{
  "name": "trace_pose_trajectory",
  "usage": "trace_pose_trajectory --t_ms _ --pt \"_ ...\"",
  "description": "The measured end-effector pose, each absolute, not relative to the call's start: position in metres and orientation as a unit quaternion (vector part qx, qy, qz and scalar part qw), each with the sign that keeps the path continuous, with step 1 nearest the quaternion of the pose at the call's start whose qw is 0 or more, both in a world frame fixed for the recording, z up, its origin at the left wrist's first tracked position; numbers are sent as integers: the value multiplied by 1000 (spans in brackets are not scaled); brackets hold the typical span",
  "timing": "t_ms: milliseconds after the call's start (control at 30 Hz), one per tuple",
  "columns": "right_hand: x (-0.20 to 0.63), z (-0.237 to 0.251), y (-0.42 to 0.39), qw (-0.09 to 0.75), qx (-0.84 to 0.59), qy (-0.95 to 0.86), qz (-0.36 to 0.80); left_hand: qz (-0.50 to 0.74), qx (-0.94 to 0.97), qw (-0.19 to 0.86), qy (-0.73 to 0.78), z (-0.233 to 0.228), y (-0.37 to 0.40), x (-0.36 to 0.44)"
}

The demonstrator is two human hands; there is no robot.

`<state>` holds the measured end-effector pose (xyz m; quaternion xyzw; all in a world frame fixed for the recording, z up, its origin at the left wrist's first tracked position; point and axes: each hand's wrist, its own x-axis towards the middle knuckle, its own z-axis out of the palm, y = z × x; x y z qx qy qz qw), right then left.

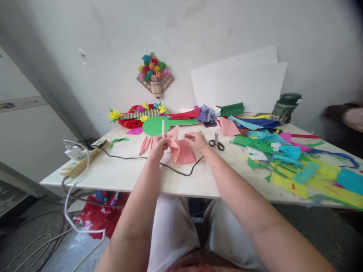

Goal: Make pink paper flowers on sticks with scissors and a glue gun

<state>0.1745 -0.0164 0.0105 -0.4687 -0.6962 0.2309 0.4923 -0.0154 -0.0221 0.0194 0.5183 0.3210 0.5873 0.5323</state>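
My left hand (160, 146) is closed around a slim white pen-like stick (163, 127) that points upward, and it also pinches a folded pink paper piece (174, 147). Under and beside that piece lies a flat pink paper sheet (186, 153) on the table. My right hand (196, 140) hovers at the sheet's upper right, its fingers slightly bent and apart, with nothing visible between them. Black-handled scissors (216, 142) lie just right of my right hand. Several rolled pink paper sticks (145, 146) rest left of my left hand.
A black cable (178, 172) crosses the white table (119, 175) from a power strip (82, 160). Paper scraps (283, 158) cover the right side. Behind my hands are a green paper disc (153, 126), purple string (207, 114) and a dark green jar (286, 106).
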Motion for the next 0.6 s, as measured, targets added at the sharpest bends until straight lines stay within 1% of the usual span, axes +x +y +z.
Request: trace_pose_trajectory --t_ms 67,133,200,267,333,433,533,600 --pt "172 6 -16 419 -476 -763 125 592 511 533 324 19 -22 -15" --pt "169 4 -18 340 -475 -810 46 595 507 531 329 20 -23 -15" --pt "166 4 -22 268 -477 -837 -5 596 507 528 331 20 -24 -14" --pt "164 6 -25 226 -477 -849 -43 597 511 524 329 20 -24 -14" --pt "162 9 -27 221 -465 -854 -72 603 516 513 328 20 -23 -15" --pt "162 13 -28 250 -451 -852 -87 623 520 480 333 18 -19 -18" --pt "162 15 -29 288 -469 -832 -74 650 521 439 338 16 -13 -21" --pt "163 16 -29 316 -493 -810 -40 660 521 416 345 15 -11 -22"
